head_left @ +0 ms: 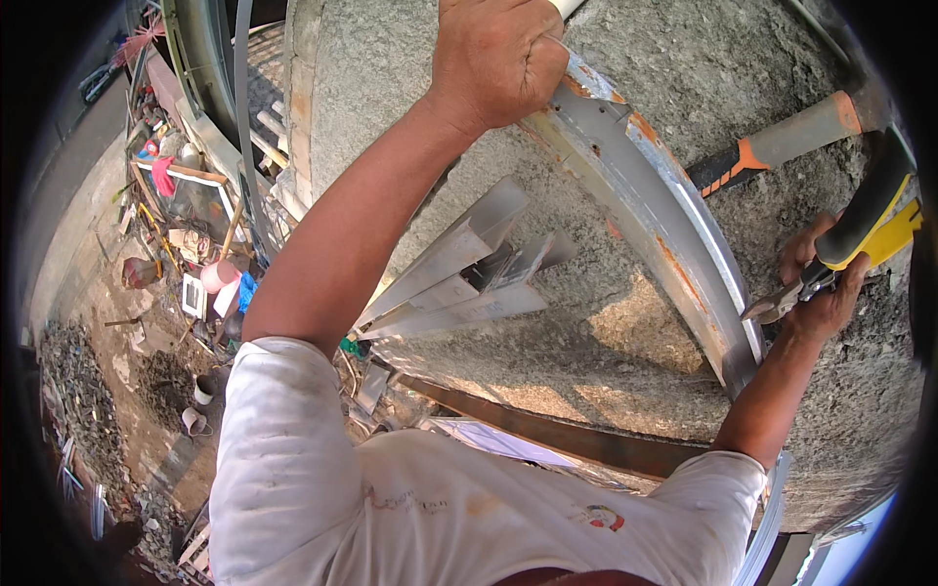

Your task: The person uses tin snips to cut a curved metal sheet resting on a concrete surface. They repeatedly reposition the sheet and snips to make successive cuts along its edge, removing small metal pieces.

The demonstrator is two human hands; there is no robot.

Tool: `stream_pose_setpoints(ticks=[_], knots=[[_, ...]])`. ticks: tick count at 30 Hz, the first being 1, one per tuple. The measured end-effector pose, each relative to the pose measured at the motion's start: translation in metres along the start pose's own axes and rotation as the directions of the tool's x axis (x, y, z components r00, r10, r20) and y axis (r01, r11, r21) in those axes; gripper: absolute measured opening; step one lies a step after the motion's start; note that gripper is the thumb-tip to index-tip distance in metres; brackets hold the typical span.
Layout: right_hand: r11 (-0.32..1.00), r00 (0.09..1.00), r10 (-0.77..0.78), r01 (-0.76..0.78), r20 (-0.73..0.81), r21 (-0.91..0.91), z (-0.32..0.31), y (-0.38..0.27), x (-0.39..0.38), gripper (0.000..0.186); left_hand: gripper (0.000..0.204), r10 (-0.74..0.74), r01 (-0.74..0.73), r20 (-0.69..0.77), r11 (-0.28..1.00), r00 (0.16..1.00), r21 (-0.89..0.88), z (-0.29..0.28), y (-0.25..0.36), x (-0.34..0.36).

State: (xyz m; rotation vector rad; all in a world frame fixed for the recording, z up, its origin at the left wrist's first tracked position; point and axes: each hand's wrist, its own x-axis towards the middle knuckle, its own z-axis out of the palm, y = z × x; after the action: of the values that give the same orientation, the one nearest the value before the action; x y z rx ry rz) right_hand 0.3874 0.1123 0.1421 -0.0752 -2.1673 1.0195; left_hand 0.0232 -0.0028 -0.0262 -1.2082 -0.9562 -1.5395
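Observation:
At the top centre my left hand [498,61] is closed on the upper end of a curved, rust-spotted metal channel [667,244], which runs down toward the lower right. On the right, my right hand [822,301] holds tin snips with black and yellow handles [848,231]; their metal jaws are at the channel's right edge, near its lower part. A hammer with a grey, orange and black handle [789,135] lies on the rough concrete surface [703,49] beside the channel. Several grey metal profiles [457,256] lie fanned out left of it, below my left hand.
At the left, beyond the concrete's edge, is lower ground [147,327] cluttered with rubble, pink containers [217,276], buckets [195,420], a blue plastic item and scrap. A curved rust-brown metal band [547,430] runs along the near side, by my body. Metal framing stands at the upper left.

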Motion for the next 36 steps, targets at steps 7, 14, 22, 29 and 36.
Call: stream_pose_setpoints(ticks=[7,14,22,29,36], knots=[[0.999,1.000,-0.021,0.021,0.001,-0.026,-0.002,-0.001,0.001,0.057,0.011,0.067,-0.065,-0.061,0.998,0.996,0.022,0.010,-0.002,0.010],[0.996,0.989,-0.032,0.019,-0.146,-0.091,0.009,-0.002,0.000,0.059,0.014,0.017,-0.017,-0.044,1.000,0.999,-0.012,0.004,-0.003,-0.006],[0.994,0.999,-0.025,0.022,-0.023,-0.109,0.013,-0.004,0.002,0.058,0.013,0.040,-0.041,-0.005,0.992,0.999,-0.117,0.012,-0.005,0.010],[0.998,0.997,-0.009,0.005,-0.071,-0.060,0.015,-0.004,0.003,0.058,0.015,0.013,-0.012,-0.016,0.999,1.000,0.034,0.004,0.006,0.007],[0.994,0.989,-0.035,0.019,-0.141,-0.110,0.014,-0.002,0.003,0.057,0.016,-0.028,0.028,0.039,1.000,0.999,-0.012,0.000,0.011,0.015]])
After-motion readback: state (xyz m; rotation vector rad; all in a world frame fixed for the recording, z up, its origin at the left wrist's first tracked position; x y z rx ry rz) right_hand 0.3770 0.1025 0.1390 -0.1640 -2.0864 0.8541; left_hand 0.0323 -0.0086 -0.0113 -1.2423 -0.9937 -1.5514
